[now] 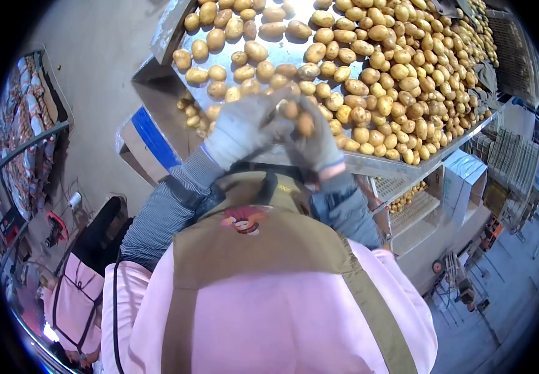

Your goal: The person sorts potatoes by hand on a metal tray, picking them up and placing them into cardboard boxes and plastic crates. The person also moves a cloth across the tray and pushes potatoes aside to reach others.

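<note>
My left hand (241, 128) and my right hand (315, 144) are both in grey gloves and held close together at the near edge of a metal sorting table (378, 167). A small potato (291, 110) sits at the fingertips of my left hand. My right hand is closed round another potato (305, 124). The two hands touch each other. A thick layer of loose yellow potatoes (394, 68) covers the table beyond them. A pink top and a brown apron fill the lower part of the view.
A cardboard box with a blue stripe (149, 142) stands under the table's left corner. A wire crate holding potatoes (407, 201) sits below the table on the right, with white boxes (469, 176) beside it. Another person in pink (73, 293) is at lower left.
</note>
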The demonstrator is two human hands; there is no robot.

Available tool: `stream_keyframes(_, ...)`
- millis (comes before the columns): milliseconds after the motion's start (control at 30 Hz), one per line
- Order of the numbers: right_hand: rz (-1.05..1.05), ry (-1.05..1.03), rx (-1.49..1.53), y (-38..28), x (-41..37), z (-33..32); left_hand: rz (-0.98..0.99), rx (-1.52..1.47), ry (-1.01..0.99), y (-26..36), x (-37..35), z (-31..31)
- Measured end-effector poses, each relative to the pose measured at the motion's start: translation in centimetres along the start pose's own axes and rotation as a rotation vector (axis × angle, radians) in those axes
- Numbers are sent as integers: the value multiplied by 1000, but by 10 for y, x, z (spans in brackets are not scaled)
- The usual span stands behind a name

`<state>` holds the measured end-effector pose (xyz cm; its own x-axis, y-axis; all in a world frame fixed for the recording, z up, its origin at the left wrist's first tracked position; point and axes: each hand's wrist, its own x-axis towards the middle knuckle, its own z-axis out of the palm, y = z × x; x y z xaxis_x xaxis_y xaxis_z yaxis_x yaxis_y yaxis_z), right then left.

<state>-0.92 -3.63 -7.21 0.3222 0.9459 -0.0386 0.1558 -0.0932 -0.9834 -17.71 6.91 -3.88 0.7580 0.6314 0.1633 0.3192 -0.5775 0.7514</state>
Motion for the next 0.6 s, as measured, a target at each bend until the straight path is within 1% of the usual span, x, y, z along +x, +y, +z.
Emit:
stream_keyframes(33,47,5,181,-11,-18,-1,-123,-8,42,-7,9,5)
stream_keyframes(67,339,-14,775,0,-34,-8,-94,169,84,-34,23,8)
stream_keyframes(100,627,-33,1374,6,-50,-12,-330,283,13,-54,48,5)
stream_keyframes(133,636,7,1272,0,-57,-14,-231,436,95,-77,69,6)
stream_keyframes(167,643,49,1168,-11,-60,-18,-333,474,-77,-95,98,2)
stream_keyframes(200,649,91,1061,-20,-64,-23,-310,585,-163,-113,118,11)
stream_keyframes(233,610,92,1050,-24,-67,-27,-278,693,-247,-130,138,20)
stream_keyframes(267,598,151,1054,-23,-68,-30,-305,670,-382,-141,151,27)
stream_keyframes(333,585,271,1070,-24,-69,-25,-363,682,-420,-129,169,29)
stream_keyframes(367,609,349,1117,-31,-71,-22,-385,632,-368,-142,173,33)
stream_keyframes(400,636,331,1129,-31,-78,-23,-352,501,-312,-157,173,32)
stream_keyframes(467,689,288,1151,-30,-93,-28,-457,62,-200,-121,157,11)
stream_keyframes(500,681,281,1045,-48,-103,-35,-479,-59,-72,-129,148,14)
stream_keyframes(567,647,415,1095,-62,-134,-70,-289,-209,171,-135,121,11)
stream_keyframes(600,628,539,1021,-60,-158,-98,-319,-315,172,-141,103,8)
